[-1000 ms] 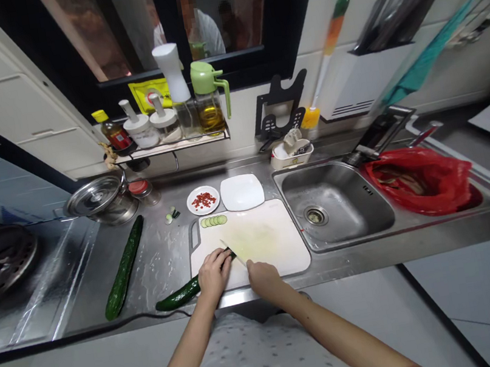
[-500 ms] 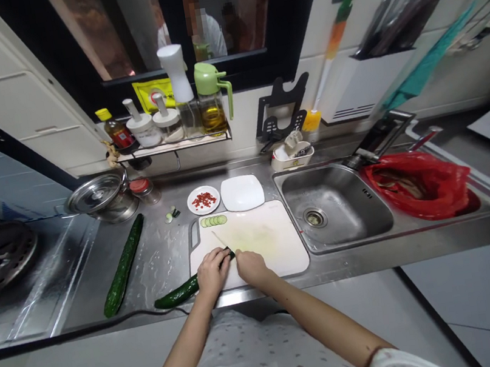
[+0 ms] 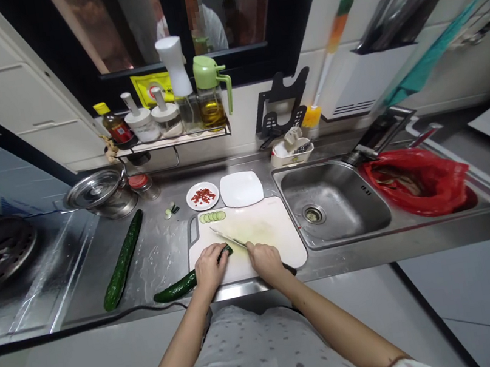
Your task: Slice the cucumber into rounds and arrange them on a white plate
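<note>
On the white cutting board [image 3: 273,247] my left hand [image 3: 212,267] is closed over a dark green cucumber [image 3: 177,290]. The cucumber's tail sticks out past the board's left edge, and its cut end shows just right of my fingers. My right hand [image 3: 266,261] grips a kitchen knife [image 3: 227,236] by its black handle. The blade points up and left across the board, close beyond the cucumber's cut end. Several thin cucumber slices [image 3: 212,217] lie overlapped in a row near the board's top left corner.
Behind the board stand a plate of chopped red pieces [image 3: 203,196] and a white square plate [image 3: 241,189]. Another whole cucumber [image 3: 124,261] lies left, near cucumber scraps [image 3: 170,210] and a lidded pot [image 3: 102,194]. The sink [image 3: 338,206] and a red plastic bag [image 3: 429,180] are right.
My right hand has moved right with the knife, away from my left hand, so more of the blade and the handle end show. My left hand stays on the cucumber.
</note>
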